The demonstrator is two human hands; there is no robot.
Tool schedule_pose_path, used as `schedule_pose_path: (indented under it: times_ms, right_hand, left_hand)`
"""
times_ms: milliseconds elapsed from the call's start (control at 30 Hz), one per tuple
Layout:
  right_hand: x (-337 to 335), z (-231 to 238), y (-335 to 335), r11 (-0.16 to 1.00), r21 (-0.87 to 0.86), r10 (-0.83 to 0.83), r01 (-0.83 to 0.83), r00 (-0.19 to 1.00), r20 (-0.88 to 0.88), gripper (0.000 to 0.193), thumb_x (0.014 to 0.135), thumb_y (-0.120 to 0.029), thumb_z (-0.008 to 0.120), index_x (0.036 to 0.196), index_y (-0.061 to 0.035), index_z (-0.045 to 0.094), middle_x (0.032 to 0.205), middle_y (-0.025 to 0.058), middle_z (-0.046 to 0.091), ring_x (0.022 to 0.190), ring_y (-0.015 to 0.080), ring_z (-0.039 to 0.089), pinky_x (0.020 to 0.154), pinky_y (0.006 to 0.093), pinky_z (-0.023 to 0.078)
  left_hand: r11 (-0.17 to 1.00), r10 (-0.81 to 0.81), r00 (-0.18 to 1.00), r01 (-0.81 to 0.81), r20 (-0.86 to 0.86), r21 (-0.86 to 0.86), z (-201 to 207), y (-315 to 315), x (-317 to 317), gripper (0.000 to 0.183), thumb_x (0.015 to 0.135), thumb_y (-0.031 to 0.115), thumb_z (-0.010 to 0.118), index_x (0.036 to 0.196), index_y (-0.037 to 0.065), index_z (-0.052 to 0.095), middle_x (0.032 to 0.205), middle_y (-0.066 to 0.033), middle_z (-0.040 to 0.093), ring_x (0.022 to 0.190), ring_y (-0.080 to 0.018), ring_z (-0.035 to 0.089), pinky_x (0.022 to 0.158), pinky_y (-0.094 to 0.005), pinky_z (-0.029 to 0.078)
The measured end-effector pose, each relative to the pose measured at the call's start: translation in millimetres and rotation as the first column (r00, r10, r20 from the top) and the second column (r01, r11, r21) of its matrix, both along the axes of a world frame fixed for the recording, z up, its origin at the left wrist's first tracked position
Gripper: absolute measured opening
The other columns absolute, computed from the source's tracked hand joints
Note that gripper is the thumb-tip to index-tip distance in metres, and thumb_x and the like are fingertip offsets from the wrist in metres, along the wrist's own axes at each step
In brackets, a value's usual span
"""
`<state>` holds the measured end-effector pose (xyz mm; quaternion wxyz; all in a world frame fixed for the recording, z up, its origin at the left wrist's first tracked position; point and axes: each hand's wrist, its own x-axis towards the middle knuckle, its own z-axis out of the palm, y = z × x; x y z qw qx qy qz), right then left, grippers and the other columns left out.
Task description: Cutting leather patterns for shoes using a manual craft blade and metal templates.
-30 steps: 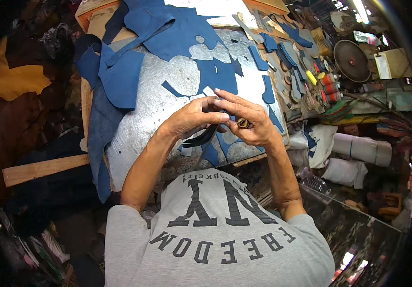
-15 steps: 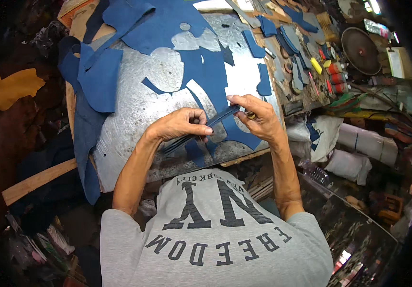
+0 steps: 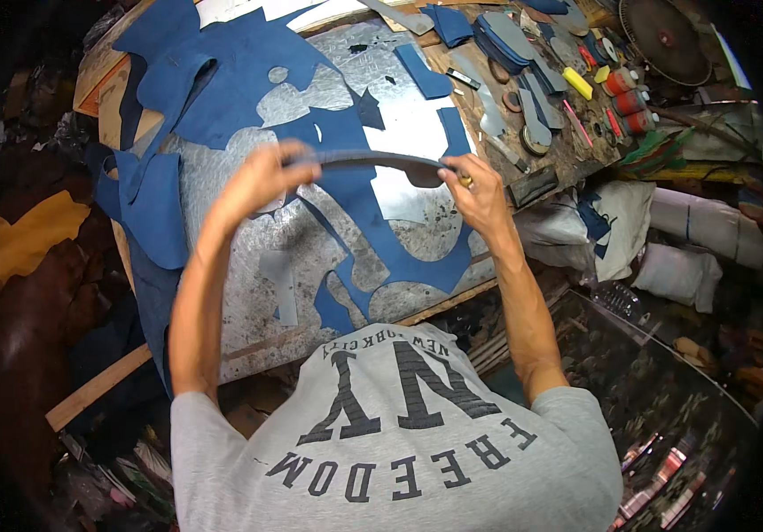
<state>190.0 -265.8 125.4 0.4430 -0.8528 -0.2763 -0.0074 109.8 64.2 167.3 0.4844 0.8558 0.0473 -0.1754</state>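
At the far left of the frame we see a yellow hide [image 3: 22, 230], with a brown hide [image 3: 22, 328] below it and a wooden bar [image 3: 97, 390] angled toward the lower left. A large blue leather [image 3: 230, 80] spreads over the upper left, its folds hanging off the bench edge. Left of centre, bare metal [image 3: 244, 297] shows on the bench top.

Just above the middle we raise our left hand [image 3: 275, 182], blurred, its fingers curled closed around the left end of a dark strip [image 3: 372, 160]; the exact finger contact is too smeared to tell. The strip bridges the gap between our two hands, bowed slightly upward, held above the bench and in front of cut blue pieces and a white sheet [image 3: 410, 133]. A darker flap hangs below it near its right end.

There our right hand [image 3: 479, 191] is closed in a pinch, thumb and fingertips on the strip's right end, and a brass-coloured tool end [image 3: 465, 180] pokes out among the same fingers.

Farther right, toward the upper right, lie a yellow marker [image 3: 577, 83] and red bottles [image 3: 627, 103], with white bags [image 3: 625, 222] below them.
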Motion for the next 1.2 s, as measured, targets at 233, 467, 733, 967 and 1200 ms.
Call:
schedule_pose_path:
  times_ms: [233, 467, 733, 967, 1200]
  right_hand:
    - [58, -43, 36, 0.926, 0.127, -0.190, 0.356, 0.728, -0.659, 0.018, 0.084, -0.013, 0.072, 0.092, 0.0022, 0.071, 0.065, 0.0040, 0.063, 0.056, 0.0121, 0.054, 0.052, 0.0298, 0.043]
    - [101, -100, 25, 0.931, -0.244, -0.357, 0.270, 0.808, -0.469, 0.030, 0.081, -0.021, 0.071, 0.096, 0.0053, 0.069, 0.076, 0.0195, 0.069, 0.068, 0.0315, 0.067, 0.062, 0.0393, 0.052]
    - [-12, -38, 14, 0.885, -0.461, -0.127, 0.057, 0.985, -0.121, 0.032, 0.087, -0.024, 0.067, 0.108, 0.0006, 0.067, 0.100, 0.0263, 0.066, 0.096, 0.0422, 0.066, 0.079, 0.0466, 0.053]
    - [-76, -47, 36, 0.779, -0.627, -0.007, -0.001, 1.000, -0.011, 0.074, 0.081, -0.045, 0.075, 0.134, -0.0023, 0.047, 0.136, 0.0275, 0.047, 0.099, 0.0449, 0.065, 0.074, 0.0494, 0.057]
    - [-74, -48, 61, 0.667, -0.744, -0.145, 0.040, 0.986, -0.077, 0.063, 0.085, -0.047, 0.067, 0.128, -0.0020, 0.055, 0.125, 0.0272, 0.056, 0.097, 0.0465, 0.065, 0.076, 0.0507, 0.055]
  left_hand:
    - [0.996, 0.032, 0.928, -0.059, 0.371, 0.064, 32, 32, 168, 0.034, 0.094, 0.029, 0.067, 0.110, -0.001, 0.068, 0.092, -0.0081, 0.071, 0.082, -0.0141, 0.068, 0.074, -0.0272, 0.054]
    - [0.938, 0.136, 0.920, -0.239, 0.367, 0.251, -12, 31, 136, 0.041, 0.093, 0.030, 0.065, 0.120, -0.002, 0.066, 0.101, -0.0130, 0.073, 0.091, -0.0176, 0.070, 0.081, -0.0303, 0.055]
    - [0.821, 0.214, 0.910, -0.365, 0.354, 0.440, -94, 34, -88, 0.040, 0.090, 0.026, 0.067, 0.116, -0.003, 0.065, 0.117, -0.0238, 0.066, 0.110, -0.0381, 0.063, 0.094, -0.0422, 0.049]
    - [0.856, -0.058, 0.938, -0.129, 0.342, 0.500, -119, -53, -195, 0.055, 0.084, 0.037, 0.073, 0.130, 0.011, 0.059, 0.150, -0.0221, 0.039, 0.140, -0.0460, 0.031, 0.113, -0.0556, 0.030]
    - [0.821, -0.046, 0.934, -0.167, 0.355, 0.546, -140, -43, -226, 0.047, 0.090, 0.034, 0.066, 0.133, 0.017, 0.058, 0.155, -0.0160, 0.033, 0.143, -0.0438, 0.025, 0.115, -0.0571, 0.021]
